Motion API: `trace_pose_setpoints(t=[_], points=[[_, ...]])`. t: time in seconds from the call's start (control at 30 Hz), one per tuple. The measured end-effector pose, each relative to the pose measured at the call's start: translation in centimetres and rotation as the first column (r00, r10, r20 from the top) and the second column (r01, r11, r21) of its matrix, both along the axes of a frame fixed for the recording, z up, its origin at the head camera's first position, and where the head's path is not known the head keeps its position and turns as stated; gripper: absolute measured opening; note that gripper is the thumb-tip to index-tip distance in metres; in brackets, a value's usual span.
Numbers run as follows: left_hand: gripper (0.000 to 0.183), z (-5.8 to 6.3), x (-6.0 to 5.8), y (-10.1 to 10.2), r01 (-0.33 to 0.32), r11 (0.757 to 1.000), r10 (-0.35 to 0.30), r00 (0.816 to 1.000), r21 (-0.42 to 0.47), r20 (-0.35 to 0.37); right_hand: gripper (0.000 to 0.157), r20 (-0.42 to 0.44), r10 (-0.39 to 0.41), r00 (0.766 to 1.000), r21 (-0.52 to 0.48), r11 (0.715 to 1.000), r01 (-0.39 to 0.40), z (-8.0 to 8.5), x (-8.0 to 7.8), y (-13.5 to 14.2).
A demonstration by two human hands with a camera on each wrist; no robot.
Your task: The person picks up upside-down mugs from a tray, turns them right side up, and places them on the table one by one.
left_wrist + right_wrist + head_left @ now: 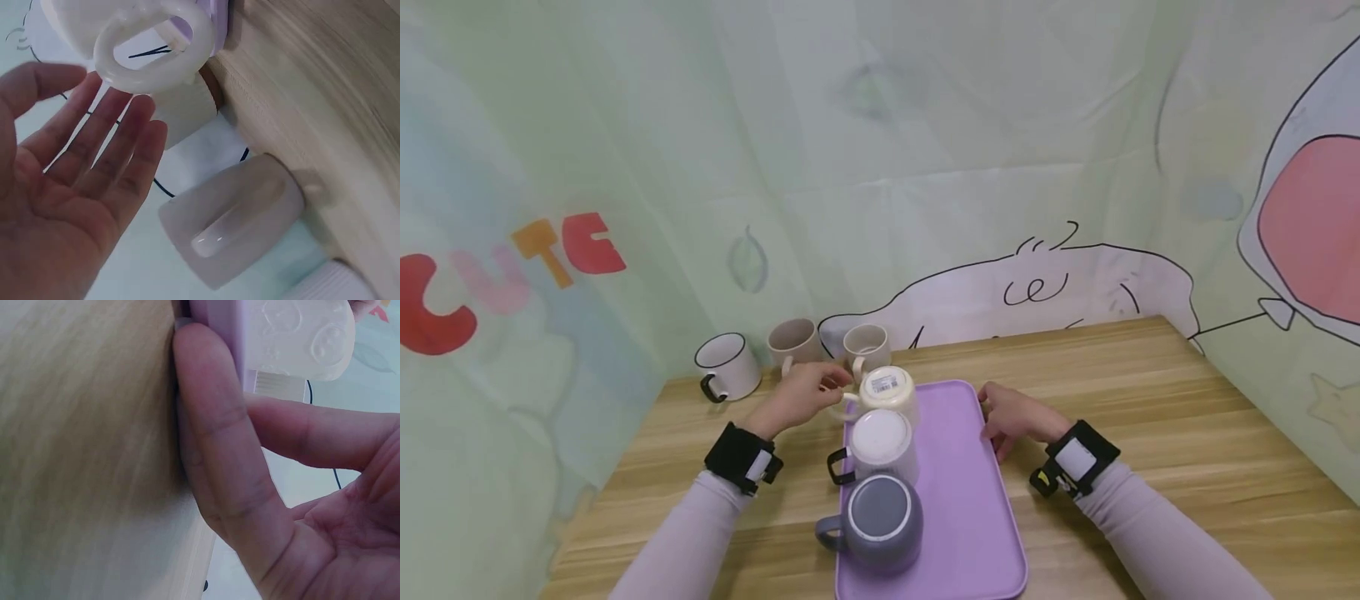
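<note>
Backed by pale-green backdrop [820,125] — lettered "CUTE" [535,239] at left | Printed with pink balloon [1317,225] at right | Fronted by wood-grain table [1097,358]

Three mugs [882,437] on tray [962,500], three others [801,352] behind

We see soft, even light in the head view, apparently from overhead, with the backdrop [925,108] pale and slightly washed out. Darker shadow gathers on the wooden table [1150,375] beside the right sleeve [1157,533]. The label on the cream mug [895,400] is too small for us to read. From the left wrist we catch small glints on the taupe mug's handle [215,237]. The right wrist picture looks dimmer (we find its wood grain smeared and soft), with shadow hugging the right hand [250,487].
</note>
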State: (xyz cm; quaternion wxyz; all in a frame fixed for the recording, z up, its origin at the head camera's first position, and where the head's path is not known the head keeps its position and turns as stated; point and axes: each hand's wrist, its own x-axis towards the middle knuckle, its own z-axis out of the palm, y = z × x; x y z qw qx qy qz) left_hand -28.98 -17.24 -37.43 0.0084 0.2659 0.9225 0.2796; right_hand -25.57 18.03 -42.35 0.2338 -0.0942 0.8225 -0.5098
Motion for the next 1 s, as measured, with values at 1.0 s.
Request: trace_pose_setpoints(t=[1.0], points=[[0.011, 0.5, 0.9, 2.8, 0.046, 0.922, -0.17, 0.941, -0.386, -0.293, 0.053, -0.011, 0.006, 1.0, 0.038, 0.999, -0.006, 0.1, 0.0, -0.1]])
